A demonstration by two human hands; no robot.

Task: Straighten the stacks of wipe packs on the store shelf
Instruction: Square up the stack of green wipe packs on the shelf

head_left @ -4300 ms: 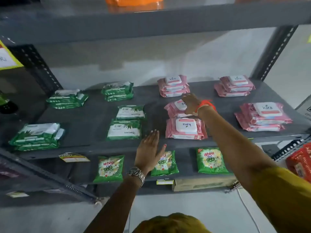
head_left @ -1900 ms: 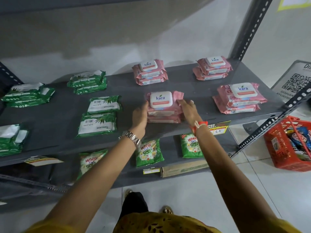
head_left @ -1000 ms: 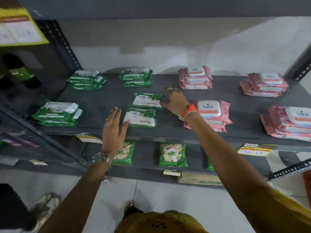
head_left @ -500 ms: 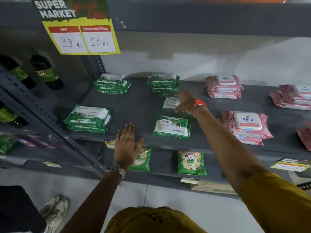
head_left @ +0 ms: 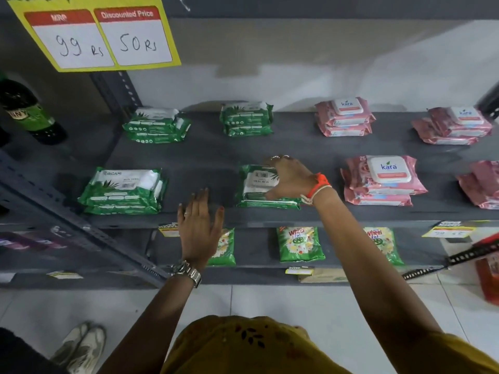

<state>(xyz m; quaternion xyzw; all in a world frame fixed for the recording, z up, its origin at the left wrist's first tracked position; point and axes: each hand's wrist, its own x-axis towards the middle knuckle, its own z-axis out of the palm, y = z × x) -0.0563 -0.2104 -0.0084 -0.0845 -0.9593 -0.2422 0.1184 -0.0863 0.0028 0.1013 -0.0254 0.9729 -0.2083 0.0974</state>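
Observation:
Green wipe packs and pink Kara wipe packs lie in small stacks on the grey shelf (head_left: pixel 205 155). My right hand (head_left: pixel 289 176) is shut on the top green wipe pack (head_left: pixel 256 184) of the middle front stack, fingers over its far edge, thumb at its near edge. My left hand (head_left: pixel 199 228) hovers open and flat over the shelf's front edge, left of that stack, holding nothing. Other green stacks sit front left (head_left: pixel 121 190), back left (head_left: pixel 156 125) and back middle (head_left: pixel 245 120). Pink stacks sit back (head_left: pixel 344 117), front (head_left: pixel 380 182) and far right (head_left: pixel 453 125).
A yellow price sign (head_left: pixel 100 36) hangs from the shelf above at upper left. Dark bottles (head_left: pixel 29 112) stand in the bay to the left, behind a slotted upright (head_left: pixel 116 90). Green detergent pouches (head_left: pixel 298 244) lie on the lower shelf. Someone's shoes (head_left: pixel 81 346) are at bottom left.
My right hand pulled the rear green pack forward and set it on the front green pack, making one stack. My left hand stayed open near the shelf edge.

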